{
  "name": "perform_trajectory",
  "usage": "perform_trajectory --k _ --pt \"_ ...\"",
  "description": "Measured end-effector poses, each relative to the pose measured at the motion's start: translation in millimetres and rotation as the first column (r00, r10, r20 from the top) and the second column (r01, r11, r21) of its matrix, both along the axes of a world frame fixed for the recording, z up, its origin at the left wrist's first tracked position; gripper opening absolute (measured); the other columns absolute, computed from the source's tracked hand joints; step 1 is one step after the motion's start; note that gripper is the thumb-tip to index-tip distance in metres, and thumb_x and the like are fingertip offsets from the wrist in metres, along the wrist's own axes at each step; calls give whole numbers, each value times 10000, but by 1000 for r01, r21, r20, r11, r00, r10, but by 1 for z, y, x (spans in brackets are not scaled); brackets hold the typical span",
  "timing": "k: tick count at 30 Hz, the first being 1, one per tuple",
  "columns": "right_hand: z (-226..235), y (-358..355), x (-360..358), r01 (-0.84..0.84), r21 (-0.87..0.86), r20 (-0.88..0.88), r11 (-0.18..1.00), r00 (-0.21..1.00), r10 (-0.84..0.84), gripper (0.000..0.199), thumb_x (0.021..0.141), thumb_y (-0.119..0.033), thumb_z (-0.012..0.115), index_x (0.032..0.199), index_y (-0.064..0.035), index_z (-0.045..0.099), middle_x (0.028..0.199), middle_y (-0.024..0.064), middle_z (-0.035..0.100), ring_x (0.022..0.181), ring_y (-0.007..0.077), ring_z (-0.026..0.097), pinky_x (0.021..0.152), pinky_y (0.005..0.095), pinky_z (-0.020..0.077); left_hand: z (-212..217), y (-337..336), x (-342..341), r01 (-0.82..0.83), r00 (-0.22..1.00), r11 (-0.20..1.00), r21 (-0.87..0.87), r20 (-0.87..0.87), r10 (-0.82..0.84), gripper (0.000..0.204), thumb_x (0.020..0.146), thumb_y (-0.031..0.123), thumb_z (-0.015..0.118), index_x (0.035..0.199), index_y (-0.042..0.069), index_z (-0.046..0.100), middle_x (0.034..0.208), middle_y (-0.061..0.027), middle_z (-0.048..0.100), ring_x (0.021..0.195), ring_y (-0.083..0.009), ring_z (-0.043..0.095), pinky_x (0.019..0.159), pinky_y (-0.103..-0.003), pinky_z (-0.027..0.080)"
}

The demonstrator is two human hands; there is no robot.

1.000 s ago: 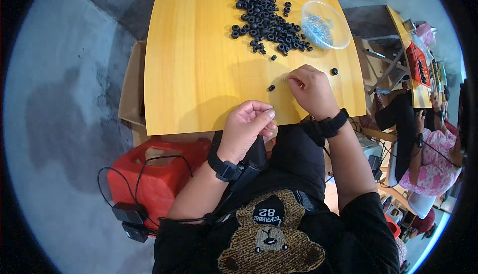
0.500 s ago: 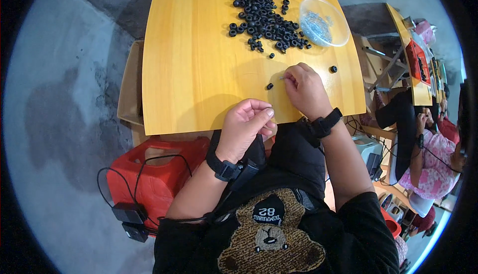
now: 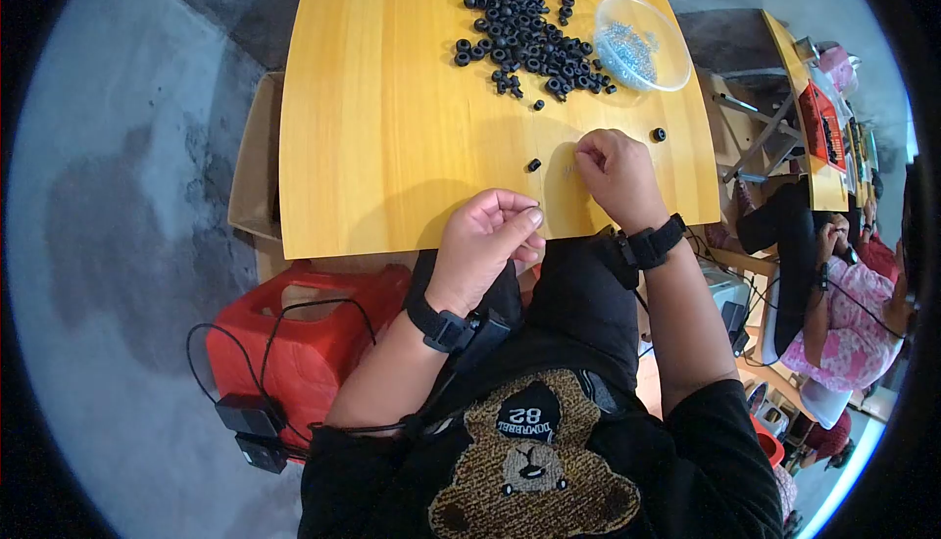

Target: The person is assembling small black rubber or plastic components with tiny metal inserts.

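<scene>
My left hand (image 3: 487, 243) is at the table's near edge, thumb and forefinger pinched together. Something tiny and dark may show at the fingertips, but I cannot make it out. My right hand (image 3: 619, 178) is held closed above the table to the right, its fingertips pointing left and what they hold hidden. A faint small mark or piece (image 3: 569, 171) shows on the wood beside those fingertips. Between the hands and a little farther off lies a single small black ring-shaped part (image 3: 533, 165). Another black part (image 3: 659, 134) lies beyond my right hand.
A heap of black ring-shaped parts (image 3: 529, 39) covers the far middle of the wooden table (image 3: 363, 127). A clear round tub (image 3: 676, 73) of small silvery pieces stands right of it. Left below is a red stool (image 3: 284, 333) with cables. A person (image 3: 843, 323) sits far right.
My right hand has shifted slightly right, and the thin metal piece seen at its fingertips before no longer shows there. My left hand stays almost in place, still pinched.
</scene>
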State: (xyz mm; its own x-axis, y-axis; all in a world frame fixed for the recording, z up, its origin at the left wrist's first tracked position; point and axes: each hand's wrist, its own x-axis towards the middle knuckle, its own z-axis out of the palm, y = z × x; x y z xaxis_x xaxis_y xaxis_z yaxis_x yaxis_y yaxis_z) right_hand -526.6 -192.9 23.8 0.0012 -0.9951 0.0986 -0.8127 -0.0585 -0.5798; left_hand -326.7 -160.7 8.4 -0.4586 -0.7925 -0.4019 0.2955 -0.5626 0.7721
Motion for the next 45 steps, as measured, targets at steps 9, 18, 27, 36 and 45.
perform_trajectory --k 9,18,27,36,45 --pt "16 23 10 -159 -21 128 987 979 160 89 753 -31 575 824 12 608 810 167 577 777 331 573 680 367 474 1 -1 0 3 1000 1000 7 3 -3 161 868 125 598 986 23 558 831 -37 613 715 -109 615 611 -214 511" --pt "7 23 20 -249 -42 -281 968 932 228 65 736 -13 518 792 4 547 747 166 520 774 347 541 717 409 466 3 0 -1 4 1000 1000 -1 22 -4 165 866 132 603 983 22 566 839 -38 613 717 -111 612 613 -217 511" --pt "9 17 -4 81 110 328 991 938 -113 135 733 7 581 868 7 585 732 140 602 646 231 603 611 295 488 2 0 -1 -4 1000 1000 -3 19 4 172 867 135 603 989 19 565 850 -43 613 724 -115 618 614 -220 515" --pt "1 14 -11 125 105 144 987 980 -140 129 748 -38 625 866 4 597 738 110 630 663 187 622 631 291 502 0 1 0 -3 1000 1000 11 6 3 176 868 136 603 994 21 559 851 -43 613 724 -117 621 617 -224 519" --pt "1 11 -19 105 284 477 953 847 -235 109 769 1 618 868 13 573 716 59 597 591 104 583 523 225 481 1 1 0 3 1000 1000 9 18 -3 173 869 134 599 997 25 557 837 -38 614 725 -119 622 618 -224 517"
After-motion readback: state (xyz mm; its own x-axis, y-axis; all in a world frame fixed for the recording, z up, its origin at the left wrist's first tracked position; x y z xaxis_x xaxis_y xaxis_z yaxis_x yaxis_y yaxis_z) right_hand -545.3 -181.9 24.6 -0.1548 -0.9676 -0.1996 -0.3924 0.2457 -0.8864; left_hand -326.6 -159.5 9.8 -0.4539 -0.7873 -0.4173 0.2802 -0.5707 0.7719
